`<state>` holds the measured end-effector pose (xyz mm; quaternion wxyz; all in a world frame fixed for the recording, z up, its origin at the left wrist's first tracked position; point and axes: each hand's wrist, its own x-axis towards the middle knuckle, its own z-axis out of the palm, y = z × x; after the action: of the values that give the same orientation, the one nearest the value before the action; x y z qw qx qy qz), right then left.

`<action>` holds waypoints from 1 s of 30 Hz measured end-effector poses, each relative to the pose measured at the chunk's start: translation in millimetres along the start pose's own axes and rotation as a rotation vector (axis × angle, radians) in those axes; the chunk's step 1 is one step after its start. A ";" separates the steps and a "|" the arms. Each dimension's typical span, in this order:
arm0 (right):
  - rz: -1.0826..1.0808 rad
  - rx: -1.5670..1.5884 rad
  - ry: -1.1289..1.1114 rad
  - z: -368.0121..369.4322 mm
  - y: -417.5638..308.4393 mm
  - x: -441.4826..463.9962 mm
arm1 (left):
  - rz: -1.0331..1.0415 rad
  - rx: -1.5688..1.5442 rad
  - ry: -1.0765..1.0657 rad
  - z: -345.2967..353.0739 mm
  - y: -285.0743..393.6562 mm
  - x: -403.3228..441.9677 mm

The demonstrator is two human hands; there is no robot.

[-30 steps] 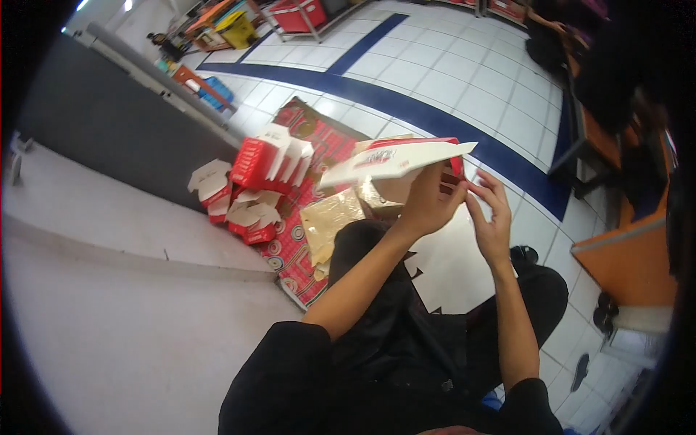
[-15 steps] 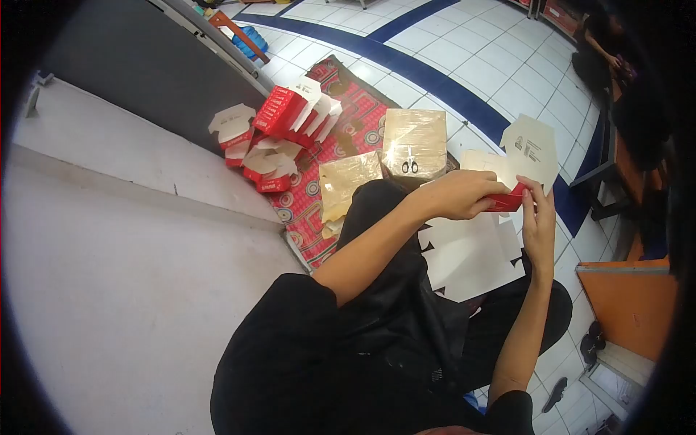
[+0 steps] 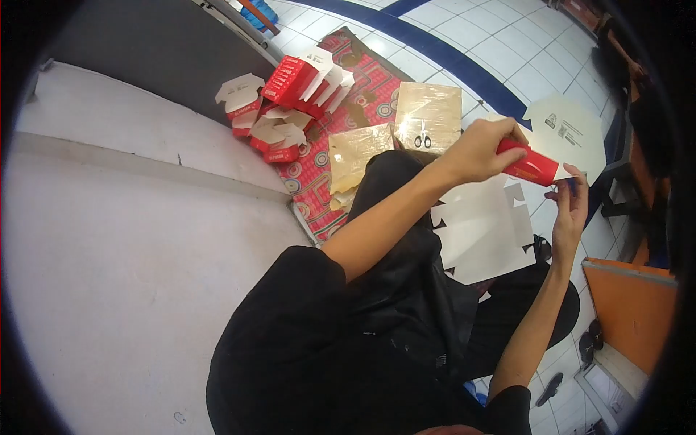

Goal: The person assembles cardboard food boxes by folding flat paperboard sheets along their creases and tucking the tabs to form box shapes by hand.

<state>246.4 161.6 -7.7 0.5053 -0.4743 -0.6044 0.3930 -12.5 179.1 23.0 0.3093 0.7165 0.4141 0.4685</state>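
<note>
A red and white carton (image 3: 533, 165) is held up at the right, its wide white printed flap (image 3: 567, 129) spread out behind. My left hand (image 3: 484, 150) grips the red side, thumb in front. At the carton's other end, the fingertips of my right hand (image 3: 571, 206) pinch the white corner. Below, flat white cardboard sheets (image 3: 482, 235) with notched edges lie over my lap. Folded red and white boxes (image 3: 290, 81) are piled on the patterned red mat (image 3: 308, 190) at the left.
Scissors (image 3: 423, 141) rest on a wrapped tan package (image 3: 429, 105); another tan package (image 3: 357, 154) lies beside it. A white wall ledge (image 3: 159, 239) runs along the left. An orange panel (image 3: 631, 304) stands at the right. Another person's arm (image 3: 629, 61) shows at the upper right.
Both hands have moved to the right with the carton. Its red side has turned more into view, with the white flap behind. The camera view has shifted.
</note>
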 end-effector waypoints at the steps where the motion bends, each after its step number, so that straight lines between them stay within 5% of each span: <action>1: 0.036 0.122 0.044 -4.2 11.1 3.0 | -0.020 -0.018 0.028 -2.0 -0.4 0.6; 6: 0.073 0.575 0.064 -6.7 20.2 4.2 | -0.051 0.005 0.148 0.3 1.0 3.9; 12: -0.060 -0.093 -0.153 19.5 4.6 -2.8 | 0.036 0.026 -0.020 7.1 -9.3 -2.0; 17: -0.032 0.076 0.000 34.8 23.4 -4.4 | -0.082 0.084 -0.104 -3.3 -2.0 -1.1; 19: -0.020 0.041 0.276 39.4 22.6 -6.0 | -0.162 0.111 -0.105 -4.3 1.5 -0.2; 23: -0.090 -0.143 0.238 41.9 13.9 -9.1 | -0.096 0.137 -0.119 3.4 -2.6 -1.9; 30: 0.015 0.013 0.013 30.6 15.0 -8.7 | 0.083 0.158 -0.099 7.0 -7.1 0.6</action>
<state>219.3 156.9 -29.7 0.5095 -0.4781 -0.5949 0.3975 -8.1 182.6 14.8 0.2524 0.7775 0.4039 0.4106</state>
